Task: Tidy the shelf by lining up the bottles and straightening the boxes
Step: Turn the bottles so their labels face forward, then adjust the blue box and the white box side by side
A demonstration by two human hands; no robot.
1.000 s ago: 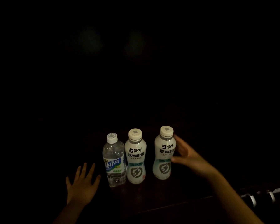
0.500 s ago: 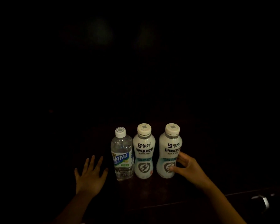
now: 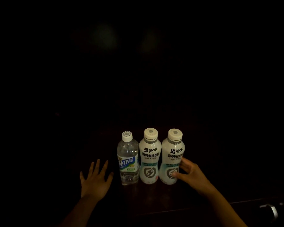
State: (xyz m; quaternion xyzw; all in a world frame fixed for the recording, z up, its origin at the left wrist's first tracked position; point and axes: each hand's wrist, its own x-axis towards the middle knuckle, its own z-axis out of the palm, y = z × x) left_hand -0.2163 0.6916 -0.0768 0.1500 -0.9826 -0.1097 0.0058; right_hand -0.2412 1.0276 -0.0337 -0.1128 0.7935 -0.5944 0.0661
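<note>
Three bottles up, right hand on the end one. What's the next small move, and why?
Probably let go with the right hand: the right white bottle already stands upright, close beside the middle white bottle and clear bottle, bases roughly level. The left hand lies open beside them, touching nothing.

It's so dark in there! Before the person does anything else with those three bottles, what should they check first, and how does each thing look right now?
1. All three upright: ok. The clear bottle, middle white bottle and right white bottle all stand.
2. Row even and close: ok, they stand side by side, with bases roughly level.
3. Labels facing forward: ok on all three.
4. Right hand on the right white bottle: ok, its thumb touches the bottle low down; a firm hold cannot be told.
5. Left hand clear of the bottles: ok, spread flat beside the clear one, not touching.
6. Boxes straightened: cannot tell, the surroundings are too dark.
</note>
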